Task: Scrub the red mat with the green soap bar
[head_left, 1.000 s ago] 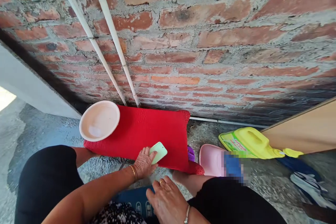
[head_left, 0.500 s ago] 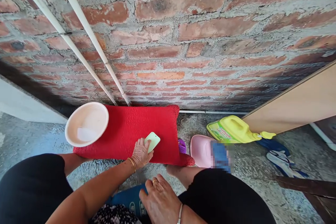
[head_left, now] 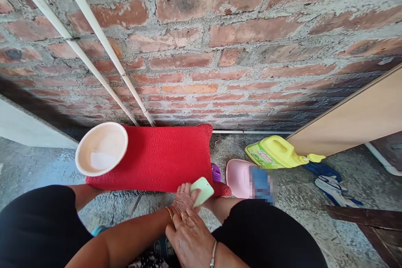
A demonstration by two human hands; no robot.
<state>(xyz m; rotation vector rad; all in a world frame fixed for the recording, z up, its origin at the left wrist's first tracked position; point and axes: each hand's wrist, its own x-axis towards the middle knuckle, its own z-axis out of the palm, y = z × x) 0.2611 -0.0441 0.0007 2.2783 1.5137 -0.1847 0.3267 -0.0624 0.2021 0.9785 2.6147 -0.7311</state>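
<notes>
My left hand point(head_left: 186, 197) is closed on a pale green, flat, rounded rectangular piece point(head_left: 202, 191), shaped like a phone case, with a small dark mark by one edge. Both are over the near right edge of a red textured cloth cover point(head_left: 163, 155) on a low flat support. My right hand point(head_left: 192, 234) lies across my left wrist, fingers loosely bent and thumb apart; nothing shows in it. A round cream basin point(head_left: 81, 157) rests on the left end of the red cover, holding a whitish rectangular piece point(head_left: 103, 161).
A yellow jug point(head_left: 279, 151) lies on the floor at right, near a pink plastic item point(head_left: 235, 178) and blue-and-white footwear point(head_left: 331, 188). A purple perforated item point(head_left: 215, 173) shows beside the red cover. Behind stands a brick wall point(head_left: 188, 42) with two white pipes point(head_left: 103, 35).
My left hand has drawn the pale green piece right and toward me, to the cover's near edge. My right hand now overlaps my left wrist; before, they were apart.
</notes>
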